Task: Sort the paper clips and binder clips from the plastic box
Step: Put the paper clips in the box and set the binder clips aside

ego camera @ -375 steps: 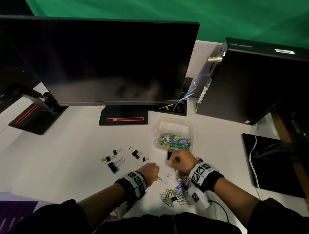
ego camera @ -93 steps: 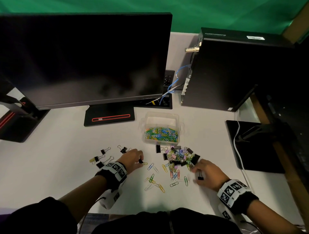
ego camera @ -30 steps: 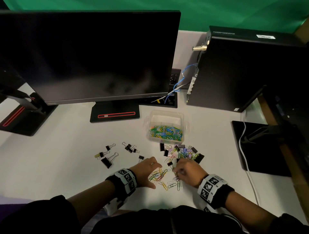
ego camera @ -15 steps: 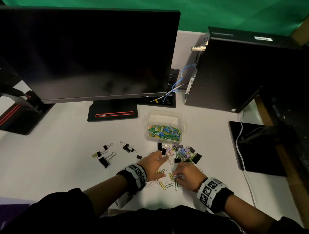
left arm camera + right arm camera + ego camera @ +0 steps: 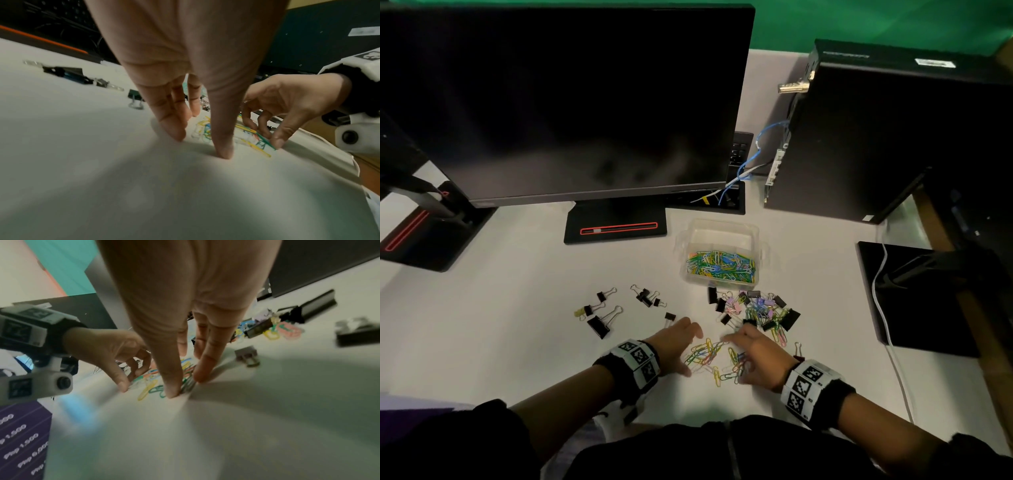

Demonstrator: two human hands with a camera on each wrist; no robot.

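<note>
Since half a second ago both my hands have spread and dropped flat-fingered around the loose paper clips (image 5: 710, 358), left hand (image 5: 677, 346) pulled back from the box side, right hand (image 5: 755, 359) opened out; now left fingers (image 5: 174, 128) straight, tips pressing the table (image 5: 500, 325), holding nothing; right fingers (image 5: 203, 368) also straight, tips down on the clips, nothing pinched; step in hand, my read: rake this small pile together between the two hands, then lift it to the plastic box (image 5: 720, 233); doing it well means keeping fingertips low and sliding inward evenly, since thin wire slips under fingers and clips hook each other; scoop with curled fingers only once bunched.

Left to right around me: second monitor base (image 5: 421, 236) far left; sorted black binder clips (image 5: 599, 323) in a loose group left of my left hand, one small binder clip (image 5: 669, 316) just beside its knuckles, worth not sweeping in; monitor (image 5: 558, 102) behind; box beyond the pile, already holding many coloured paper clips; mixed heap (image 5: 760, 310) of binder and paper clips just beyond my right hand, still unsorted, near enough to get dragged in; computer case (image 5: 893, 137) and black pad (image 5: 914, 298) at right, well apart.
</note>
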